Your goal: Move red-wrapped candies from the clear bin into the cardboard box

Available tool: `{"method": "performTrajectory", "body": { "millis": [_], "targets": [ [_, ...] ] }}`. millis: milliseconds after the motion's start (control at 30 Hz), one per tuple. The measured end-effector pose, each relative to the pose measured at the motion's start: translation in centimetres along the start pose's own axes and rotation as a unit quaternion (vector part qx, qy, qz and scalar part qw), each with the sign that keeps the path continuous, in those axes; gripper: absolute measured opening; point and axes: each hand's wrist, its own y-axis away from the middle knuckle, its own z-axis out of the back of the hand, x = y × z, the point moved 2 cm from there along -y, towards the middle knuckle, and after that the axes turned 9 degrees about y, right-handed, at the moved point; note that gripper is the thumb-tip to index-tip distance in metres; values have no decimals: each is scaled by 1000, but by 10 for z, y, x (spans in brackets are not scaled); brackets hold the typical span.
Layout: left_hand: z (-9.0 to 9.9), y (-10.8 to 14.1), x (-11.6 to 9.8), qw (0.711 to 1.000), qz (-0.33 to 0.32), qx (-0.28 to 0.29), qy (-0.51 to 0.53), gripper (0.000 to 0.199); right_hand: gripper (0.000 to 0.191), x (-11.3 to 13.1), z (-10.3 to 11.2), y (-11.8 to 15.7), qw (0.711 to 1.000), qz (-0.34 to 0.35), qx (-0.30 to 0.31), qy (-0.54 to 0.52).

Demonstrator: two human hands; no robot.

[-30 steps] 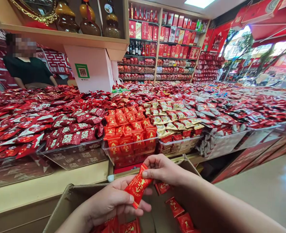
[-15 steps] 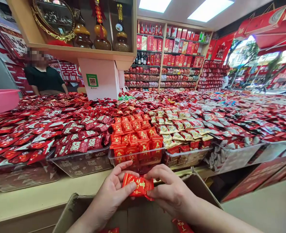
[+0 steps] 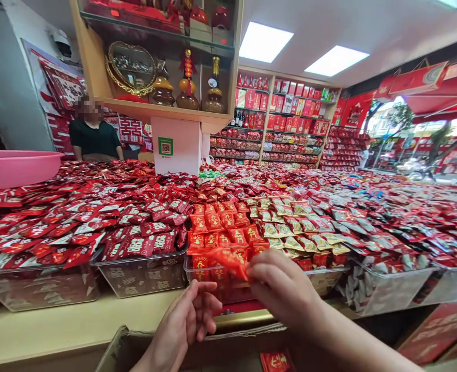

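Between the fingertips of my right hand [image 3: 286, 289] is a red candy packet [image 3: 231, 262] with gold print, blurred by motion. It hangs over the front of a clear plastic bin [image 3: 232, 292] full of matching red packets [image 3: 228, 221]; whether it touches them I cannot tell. Lower and to the left, my left hand [image 3: 192, 315] has its fingers apart and curled a little, with nothing in them. Below both hands stands an open cardboard box [image 3: 122, 343], where another red packet [image 3: 277, 361] lies inside.
Bins of maroon packets [image 3: 147, 237] and cream-and-gold packets [image 3: 290, 222] flank the red ones. A pink basin [image 3: 19, 168] stands at the left. Behind the counter is a person [image 3: 94, 134] in a dark top. A display cabinet [image 3: 166, 106] overhangs the heap.
My left hand has let go of the red candy packet. My right hand has carried it up and forward, over the bin. The view has tilted up and turned left.
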Motion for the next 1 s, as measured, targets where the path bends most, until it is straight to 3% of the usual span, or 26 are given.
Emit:
{"method": "performTrajectory", "body": {
  "millis": [67, 200, 333, 500, 767, 1000],
  "targets": [
    [7, -4, 5, 1000, 12, -6, -10, 34, 10, -16, -9, -25, 998, -21, 22, 50],
    [13, -6, 11, 999, 29, 5, -23, 30, 13, -40, -35, -63, 981, -41, 133, 135],
    [14, -7, 11, 999, 28, 20, -30, 25, 15, -44, -52, -74, 955, -25, 228, 189],
    [13, -8, 11, 998, 40, 28, -32, 25, 18, -34, -55, -76, 922, -18, 327, 209],
    [15, -7, 12, 997, 46, 32, -47, 27, 16, -31, -54, -86, 893, -4, 393, 217],
    [15, -8, 12, 997, 50, 41, -48, 28, 21, -32, -57, -90, 862, -43, 438, 250]
  ]
}}
